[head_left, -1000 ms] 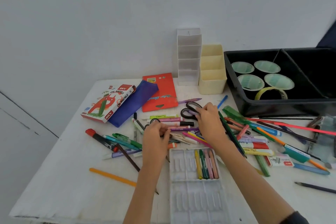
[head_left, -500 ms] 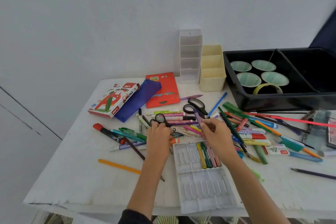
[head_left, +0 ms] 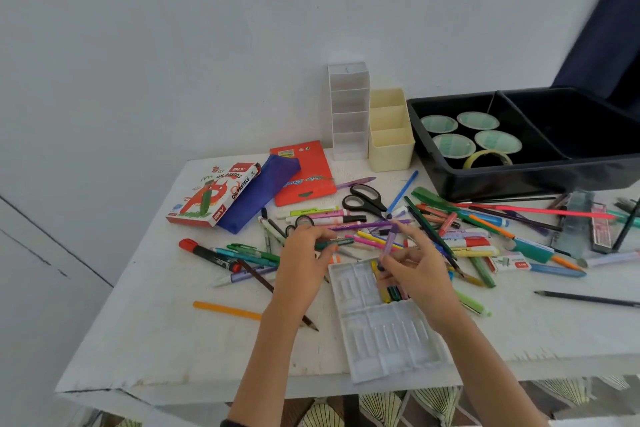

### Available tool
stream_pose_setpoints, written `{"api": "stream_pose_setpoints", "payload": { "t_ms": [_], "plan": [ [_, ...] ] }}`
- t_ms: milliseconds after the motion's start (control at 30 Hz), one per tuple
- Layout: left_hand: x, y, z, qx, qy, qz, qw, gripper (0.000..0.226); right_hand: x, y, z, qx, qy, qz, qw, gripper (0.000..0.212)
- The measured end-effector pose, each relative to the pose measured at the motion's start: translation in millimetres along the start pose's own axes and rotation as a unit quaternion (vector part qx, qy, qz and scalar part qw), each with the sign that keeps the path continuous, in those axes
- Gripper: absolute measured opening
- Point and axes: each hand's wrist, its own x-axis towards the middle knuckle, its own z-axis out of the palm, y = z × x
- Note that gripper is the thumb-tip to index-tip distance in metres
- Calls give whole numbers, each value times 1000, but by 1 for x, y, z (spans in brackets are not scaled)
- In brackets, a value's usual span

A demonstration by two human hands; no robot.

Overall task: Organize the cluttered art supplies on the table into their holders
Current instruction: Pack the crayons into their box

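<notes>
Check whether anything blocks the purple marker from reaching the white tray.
Nothing visible does. The right hand holds the purple marker by the white tray, whose slots left of the stored markers lie bare.

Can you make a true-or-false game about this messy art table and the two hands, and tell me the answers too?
1. The right hand holds a purple marker. True.
2. The big black scissors are in the left hand. False: they lie flat on the table, and the left hand pinches a green marker.
3. The white tray already has some markers in it. True.
4. The tape roll lies in the white tray. False: it is inside the black bin.
</notes>
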Motion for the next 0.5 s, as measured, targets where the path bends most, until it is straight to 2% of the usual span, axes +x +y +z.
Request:
{"api": "stream_pose_setpoints", "payload": {
  "t_ms": [133,233,367,500],
  "plan": [
    [-10,8,2,-164,21,-54,985,22,-9,9,1,-103,13,-59,993,52],
    [-18,12,4,-237,31,-106,965,19,-16,14,1,-189,14,-101,977,55],
    [-29,12,9,-304,38,-152,940,15,-21,20,6,-248,9,-132,960,52],
    [-41,8,18,-315,42,-158,935,22,-22,29,15,-341,7,-162,926,44]
  ]
}}
